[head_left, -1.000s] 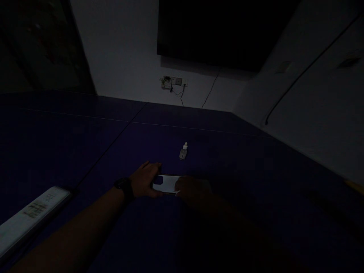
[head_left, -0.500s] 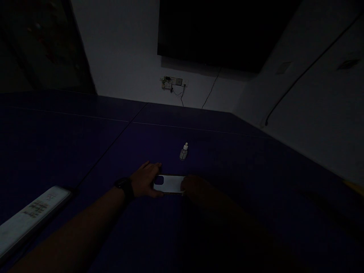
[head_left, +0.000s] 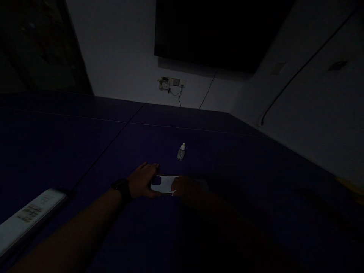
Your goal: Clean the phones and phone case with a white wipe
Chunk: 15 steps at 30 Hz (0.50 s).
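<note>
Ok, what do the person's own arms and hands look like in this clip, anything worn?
Both forearms are bare, with no sleeves in view. The left hand has a dark band, like a watch or tracker, on its wrist. The right hand lies in deep shadow; no ring, glove or band can be made out there.

Looks like a dim meeting room or office. Broad dark-blue table (head_left: 85, 125) built from joined panels, spreading out on all sides of the clasped phone (head_left: 163, 184) and filling the room up to the plain white walls (head_left: 119, 49). Beyond the grip, high on the far wall, a large black screen (head_left: 222, 30), with a row of power sockets (head_left: 169, 82) below it and cables (head_left: 207, 91) trailing down. Just past the grip, a small dropper bottle (head_left: 181, 152). Far left of the grip, a long white box (head_left: 28, 218) near the table edge.
</note>
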Each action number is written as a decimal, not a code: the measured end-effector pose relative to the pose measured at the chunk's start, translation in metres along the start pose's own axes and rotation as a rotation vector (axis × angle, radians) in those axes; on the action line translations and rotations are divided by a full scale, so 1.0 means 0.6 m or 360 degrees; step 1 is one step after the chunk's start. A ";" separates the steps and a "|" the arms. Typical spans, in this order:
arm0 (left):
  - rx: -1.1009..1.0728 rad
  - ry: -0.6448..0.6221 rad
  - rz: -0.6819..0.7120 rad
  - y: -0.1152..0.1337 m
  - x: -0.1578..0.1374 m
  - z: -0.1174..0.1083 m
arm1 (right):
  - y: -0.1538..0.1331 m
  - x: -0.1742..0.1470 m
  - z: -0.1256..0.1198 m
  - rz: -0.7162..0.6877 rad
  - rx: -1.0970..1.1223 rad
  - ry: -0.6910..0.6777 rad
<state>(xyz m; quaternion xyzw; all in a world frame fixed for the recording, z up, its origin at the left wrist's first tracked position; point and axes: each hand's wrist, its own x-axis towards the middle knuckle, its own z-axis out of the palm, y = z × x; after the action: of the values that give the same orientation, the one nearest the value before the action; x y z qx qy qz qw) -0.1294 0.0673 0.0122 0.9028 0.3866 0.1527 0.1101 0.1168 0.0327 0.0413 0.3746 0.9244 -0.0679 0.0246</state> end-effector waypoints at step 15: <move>-0.0024 0.0024 0.0016 -0.003 -0.002 0.002 | 0.020 -0.004 -0.018 -0.0057 0.0298 0.0085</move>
<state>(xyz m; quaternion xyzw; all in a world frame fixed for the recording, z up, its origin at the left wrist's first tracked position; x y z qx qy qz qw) -0.1308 0.0677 0.0101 0.9027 0.3817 0.1630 0.1131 0.1270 0.0410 0.0511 0.3604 0.9208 -0.1444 -0.0365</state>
